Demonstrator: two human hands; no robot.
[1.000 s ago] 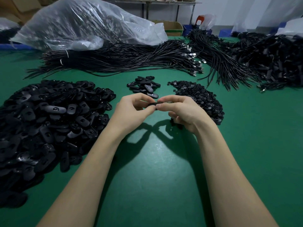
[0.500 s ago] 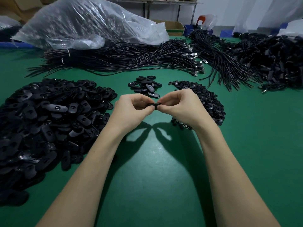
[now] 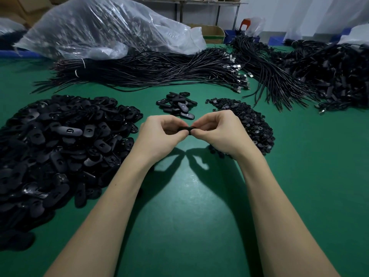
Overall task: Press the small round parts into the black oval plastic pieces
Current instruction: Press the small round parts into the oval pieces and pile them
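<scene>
My left hand (image 3: 159, 134) and my right hand (image 3: 221, 132) meet above the green table, both pinching one black oval piece (image 3: 186, 129) between thumbs and fingertips. Only its edge shows; any round part in it is hidden by my fingers. A big heap of black oval pieces (image 3: 60, 144) lies to the left. A heap of small round parts (image 3: 249, 120) lies just behind my right hand. A small cluster of oval pieces (image 3: 177, 105) sits beyond my hands.
Bundles of black cables (image 3: 159, 70) stretch across the back of the table (image 3: 189, 226), with more cable piles (image 3: 329, 76) at the right. A large clear plastic bag (image 3: 103, 29) lies at the back left. A cardboard box (image 3: 211, 34) stands behind it.
Both hands have stayed together on the oval piece. My right hand's fingers have curled in and its wrist has lifted off the round parts heap.
</scene>
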